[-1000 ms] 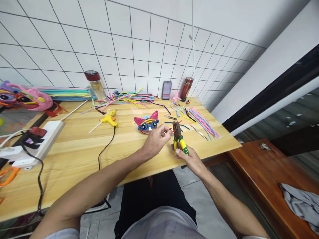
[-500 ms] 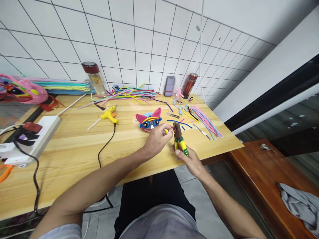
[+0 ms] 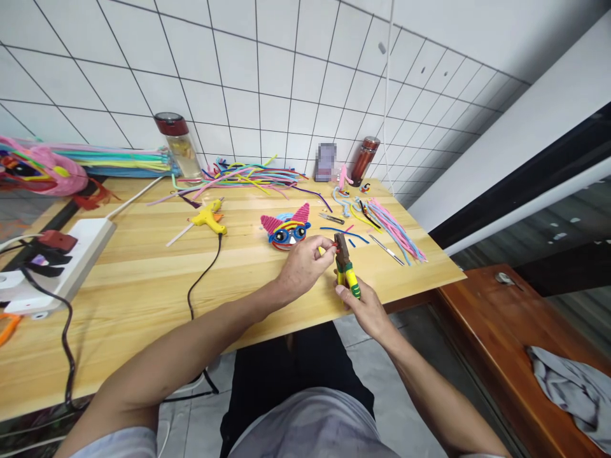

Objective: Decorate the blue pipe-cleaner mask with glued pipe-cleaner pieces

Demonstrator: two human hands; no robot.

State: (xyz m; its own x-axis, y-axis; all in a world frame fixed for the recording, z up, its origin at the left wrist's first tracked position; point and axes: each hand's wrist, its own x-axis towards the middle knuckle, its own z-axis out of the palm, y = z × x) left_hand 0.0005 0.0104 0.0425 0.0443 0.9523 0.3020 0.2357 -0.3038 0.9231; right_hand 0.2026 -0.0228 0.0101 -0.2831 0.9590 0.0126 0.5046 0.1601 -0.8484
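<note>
My right hand [image 3: 365, 304] is closed around the green and yellow handles of a pair of pliers [image 3: 344, 264], jaws pointing away from me. My left hand [image 3: 308, 264] pinches a small red pipe cleaner piece [image 3: 335, 245] right at the plier jaws; most of it is hidden by my fingers. Just beyond my left hand sits a pipe cleaner animal face [image 3: 286, 232] with pink ears, blue-rimmed eyes and a red mouth. Short blue pipe cleaner bits [image 3: 352, 243] lie on the table past the pliers.
A yellow glue gun [image 3: 210, 218] with a black cord lies left of the face. Small snips [image 3: 331, 218], a pen-like tool [image 3: 386, 249] and bundled pipe cleaners [image 3: 398, 232] lie to the right. Two bottles [image 3: 184, 152] and a phone [image 3: 325, 162] stand along the wall; a power strip [image 3: 71, 261] is at left.
The pliers and both hands have barely moved; the left fingertips sit slightly closer to the jaws, and less of the red piece shows. The view has tilted a little.
</note>
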